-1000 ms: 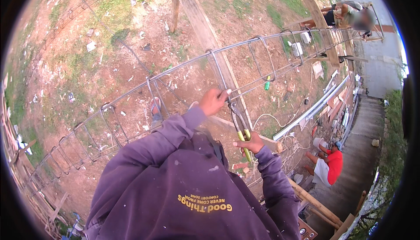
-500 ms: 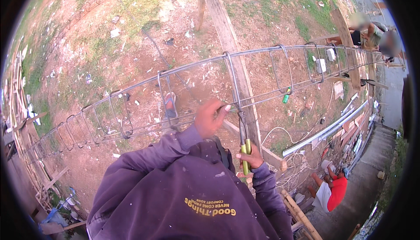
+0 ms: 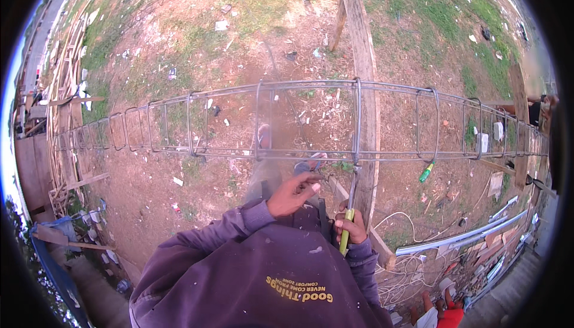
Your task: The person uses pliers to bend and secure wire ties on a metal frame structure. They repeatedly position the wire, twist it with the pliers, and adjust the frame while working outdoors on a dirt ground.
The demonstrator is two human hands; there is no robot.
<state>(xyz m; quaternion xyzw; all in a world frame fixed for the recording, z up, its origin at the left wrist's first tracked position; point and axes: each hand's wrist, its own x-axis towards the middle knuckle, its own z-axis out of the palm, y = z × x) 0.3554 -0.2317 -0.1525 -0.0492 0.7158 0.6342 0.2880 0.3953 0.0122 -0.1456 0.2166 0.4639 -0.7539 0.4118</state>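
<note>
A long steel rebar cage (image 3: 438,116) with rectangular stirrups runs across in front of me, from left to right. My right hand (image 3: 351,227) is closed round the yellow-green handles of long pliers (image 3: 348,220). The jaws of this tool point away from me, at the foot of a stirrup (image 3: 357,119) where it meets the lower near bars. To the left of the tool, my left hand (image 3: 292,195) hovers just on my side of the cage. Its thumb and fingers are apart, with nothing visible in them.
Under the cage lies a wooden plank (image 3: 366,59); a wooden support (image 3: 519,107) stands farther right. On the littered ground are a green bottle (image 3: 426,172) and pale coiled cable (image 3: 406,271). A person in red (image 3: 449,317) is at the lower right.
The view has turned, so the cage now lies level. My left hand has drawn back from the bars beside the stirrup. The pliers' handles, spread before, now look pressed together.
</note>
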